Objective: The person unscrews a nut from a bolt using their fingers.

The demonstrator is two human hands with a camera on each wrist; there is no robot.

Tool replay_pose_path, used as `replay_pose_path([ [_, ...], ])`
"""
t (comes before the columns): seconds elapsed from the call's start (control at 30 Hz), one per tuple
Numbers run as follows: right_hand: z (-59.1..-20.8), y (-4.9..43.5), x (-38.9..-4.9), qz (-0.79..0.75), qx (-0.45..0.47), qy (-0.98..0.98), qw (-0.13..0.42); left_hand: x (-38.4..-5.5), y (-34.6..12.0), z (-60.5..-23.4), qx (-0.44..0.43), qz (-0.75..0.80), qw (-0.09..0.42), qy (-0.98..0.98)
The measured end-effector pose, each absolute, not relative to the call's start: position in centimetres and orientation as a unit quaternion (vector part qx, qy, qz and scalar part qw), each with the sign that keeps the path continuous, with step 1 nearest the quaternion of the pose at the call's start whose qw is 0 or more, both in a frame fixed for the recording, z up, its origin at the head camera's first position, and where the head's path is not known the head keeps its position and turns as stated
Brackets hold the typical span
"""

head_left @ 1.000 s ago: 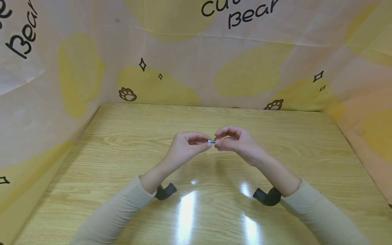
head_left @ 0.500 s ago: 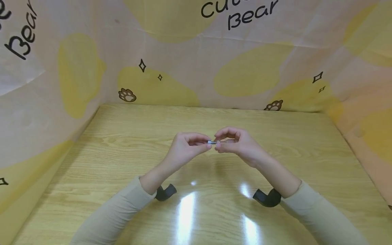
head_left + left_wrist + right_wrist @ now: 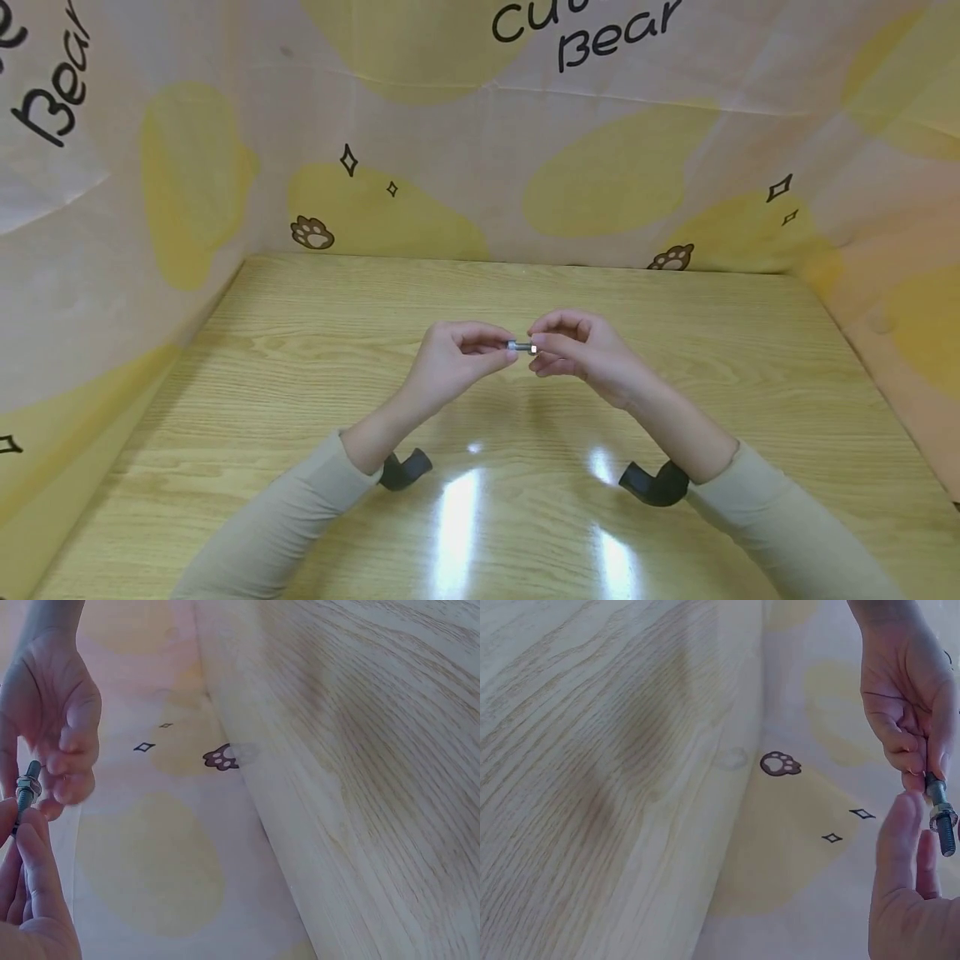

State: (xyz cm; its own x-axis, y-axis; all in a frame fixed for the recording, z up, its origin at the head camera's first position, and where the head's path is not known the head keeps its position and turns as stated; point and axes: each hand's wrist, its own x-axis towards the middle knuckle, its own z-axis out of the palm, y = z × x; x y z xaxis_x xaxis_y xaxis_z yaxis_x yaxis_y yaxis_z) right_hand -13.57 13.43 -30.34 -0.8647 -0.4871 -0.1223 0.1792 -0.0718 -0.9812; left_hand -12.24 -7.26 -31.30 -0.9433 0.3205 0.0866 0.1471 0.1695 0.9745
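Observation:
Between thumb and fingers, my left hand [image 3: 461, 354] pinches one end of a small metal bolt [image 3: 522, 346], which lies level above the table. A nut [image 3: 533, 349] with a ring-like flange sits around its threaded shank, nearer the right end. My right hand [image 3: 581, 354] is close around that end, thumb and fingers spread to either side. In the right wrist view a gap shows between the right fingertips [image 3: 906, 806] and the nut, and the bare threaded tip points down. The left wrist view shows the bolt rising out of the left fingers [image 3: 34, 840].
A wood-grain table [image 3: 300, 400] lies below both hands. Printed cloth [image 3: 420, 208] with yellow patches and paw marks stands along its back and sides. Black curved pieces [image 3: 655, 485] stick out at both wrists.
My right thumb has shifted up and away from the fingers, which have loosened. The nut, mostly covered before, now shows. My left hand keeps its hold on the bolt.

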Motion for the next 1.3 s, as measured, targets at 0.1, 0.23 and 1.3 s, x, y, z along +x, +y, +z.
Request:
replay_pose_path([
  [0.1, -30.43, 13.39, -13.57, -0.728, -0.12, 0.634, 0.233, -12.24, -7.33, -31.32, 0.151, 0.626, 0.069, 0.762],
  [0.23, -30.56, 13.45, -13.66, -0.726, -0.125, 0.637, 0.228, -12.31, -7.42, -31.51, 0.162, 0.628, 0.065, 0.758],
  [1.3, -30.63, 13.65, -13.45, -0.717, -0.114, 0.648, 0.231, -12.13, -7.33, -31.61, 0.181, 0.631, 0.059, 0.752],
])
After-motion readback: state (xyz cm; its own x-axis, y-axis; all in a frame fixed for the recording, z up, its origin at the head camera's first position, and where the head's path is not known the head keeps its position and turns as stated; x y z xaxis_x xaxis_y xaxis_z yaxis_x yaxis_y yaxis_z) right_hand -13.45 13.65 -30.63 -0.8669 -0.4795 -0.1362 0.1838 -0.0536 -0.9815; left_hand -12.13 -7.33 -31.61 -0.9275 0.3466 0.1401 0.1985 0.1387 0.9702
